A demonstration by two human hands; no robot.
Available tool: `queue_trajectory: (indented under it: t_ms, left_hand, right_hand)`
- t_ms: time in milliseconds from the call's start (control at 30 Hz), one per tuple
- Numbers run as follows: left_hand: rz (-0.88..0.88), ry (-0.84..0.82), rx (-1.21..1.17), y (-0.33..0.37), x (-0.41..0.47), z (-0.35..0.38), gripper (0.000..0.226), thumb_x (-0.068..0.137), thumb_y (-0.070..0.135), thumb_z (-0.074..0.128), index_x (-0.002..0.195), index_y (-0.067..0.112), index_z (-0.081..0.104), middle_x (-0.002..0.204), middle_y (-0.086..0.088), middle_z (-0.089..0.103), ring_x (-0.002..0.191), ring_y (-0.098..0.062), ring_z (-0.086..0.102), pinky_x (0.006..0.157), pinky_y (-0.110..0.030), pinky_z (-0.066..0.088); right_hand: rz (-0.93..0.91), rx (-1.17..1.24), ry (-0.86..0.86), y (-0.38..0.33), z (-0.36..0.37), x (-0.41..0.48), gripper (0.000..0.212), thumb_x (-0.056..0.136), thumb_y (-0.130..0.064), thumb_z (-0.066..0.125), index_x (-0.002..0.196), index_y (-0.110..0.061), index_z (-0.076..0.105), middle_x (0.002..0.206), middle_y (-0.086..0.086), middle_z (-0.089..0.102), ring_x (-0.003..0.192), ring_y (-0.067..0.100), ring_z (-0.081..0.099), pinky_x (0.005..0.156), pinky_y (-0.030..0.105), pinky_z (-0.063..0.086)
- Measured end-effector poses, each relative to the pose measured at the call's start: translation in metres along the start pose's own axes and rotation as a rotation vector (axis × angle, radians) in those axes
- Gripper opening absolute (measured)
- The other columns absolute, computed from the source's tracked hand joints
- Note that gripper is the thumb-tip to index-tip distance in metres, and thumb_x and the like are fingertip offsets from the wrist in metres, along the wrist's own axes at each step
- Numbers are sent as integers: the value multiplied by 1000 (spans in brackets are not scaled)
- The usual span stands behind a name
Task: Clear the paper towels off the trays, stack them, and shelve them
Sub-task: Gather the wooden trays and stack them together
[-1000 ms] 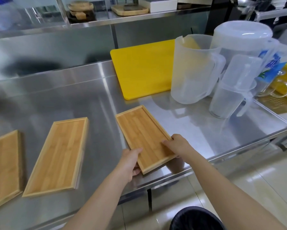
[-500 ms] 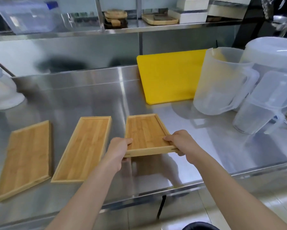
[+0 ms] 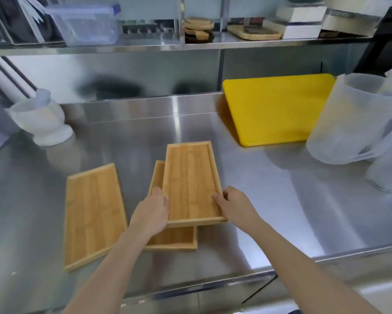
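Both hands pinch one bamboo tray (image 3: pixel 190 182) by its near corners, the left hand (image 3: pixel 153 211) on the left rim and the right hand (image 3: pixel 234 203) on the right, holding it at the frame's centre just over a second bamboo tray (image 3: pixel 171 240). That lower one lies on the brushed stainless steel counter (image 3: pixel 281 211), offset toward lower left, long axis running away from the person like the held one, so to my eye a short shift left and toward the near edge would seat it. A third bamboo tray (image 3: pixel 93 214) waits left of centre, nearer the left hand. All three are shallow, rimmed rectangles of striped grain, no paper towels on them.
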State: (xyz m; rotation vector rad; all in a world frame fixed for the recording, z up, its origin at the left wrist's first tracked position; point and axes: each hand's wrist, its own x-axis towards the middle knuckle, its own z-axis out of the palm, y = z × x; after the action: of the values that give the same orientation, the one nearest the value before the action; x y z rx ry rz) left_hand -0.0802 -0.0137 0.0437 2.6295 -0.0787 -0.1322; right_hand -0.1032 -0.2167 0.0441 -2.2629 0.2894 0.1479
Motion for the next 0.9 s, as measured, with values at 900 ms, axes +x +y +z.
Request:
queue_trajectory:
  t_ms: [900]
  left_hand:
    - [186,-22,55,-83,-7,10,24,98,27,29,112,11,41,76,0,54,57,-15,48,46,-27,33]
  right_hand:
    - [51,-241,71,3,87,-20,31,94,-36,39,94,-6,44,62,3,51,63,27,53,60,38,45]
